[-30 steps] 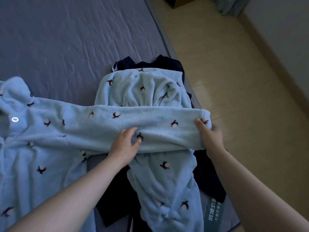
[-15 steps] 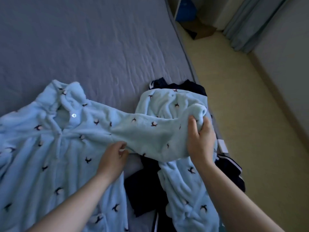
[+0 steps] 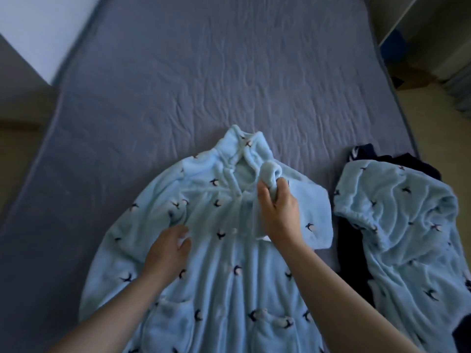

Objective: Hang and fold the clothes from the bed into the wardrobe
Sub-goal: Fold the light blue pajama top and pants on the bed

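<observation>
Right of the fleece top (image 3: 229,276), matching trousers (image 3: 407,225) cover dark clothes (image 3: 349,245).

Pale blue bird-print top (image 3: 229,263) on grey-blue bed (image 3: 204,85).

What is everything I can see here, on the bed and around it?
bed: one, grey-blue, fills most of the view
pyjama top: one, light blue with small dark birds, spread mid-bed
pyjama trousers: one, same light blue, right bed edge
dark clothes: count unclear, navy, under the trousers
floor: beige, right of bed
left hand: one, rests on the top
right hand: one, grips the top's sleeve near the collar
</observation>
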